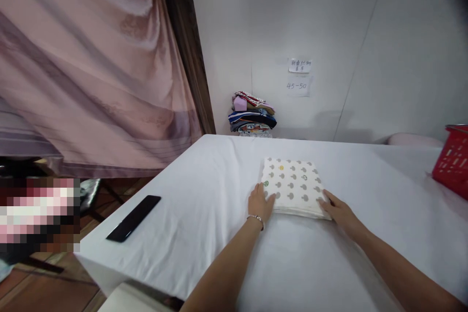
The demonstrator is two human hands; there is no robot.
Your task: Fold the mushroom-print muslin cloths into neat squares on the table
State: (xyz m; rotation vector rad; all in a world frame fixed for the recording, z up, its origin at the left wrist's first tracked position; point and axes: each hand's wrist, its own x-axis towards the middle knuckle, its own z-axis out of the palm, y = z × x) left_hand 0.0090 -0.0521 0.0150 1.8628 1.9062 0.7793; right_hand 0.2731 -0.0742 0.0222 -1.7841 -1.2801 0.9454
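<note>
A folded white cloth (292, 183) with rows of grey tree-like shapes, plus a few green and yellow ones, lies flat on the white-covered table (190, 204). Its near edge shows several stacked layers. My left hand (261, 201), with a bracelet at the wrist, grips the cloth's near left corner, thumb on top and fingers along the side. At the near right corner, my right hand (338, 209) holds the cloth with the thumb over the top; its other fingers are partly hidden.
A dark phone-like slab (133, 218) lies at the table's left. Stacked folded clothes (253, 114) stand beyond the far edge. A red basket (453, 161) is at the right. Pink curtain fabric (109, 68) hangs at left; paper signs (299, 85) are on the wall.
</note>
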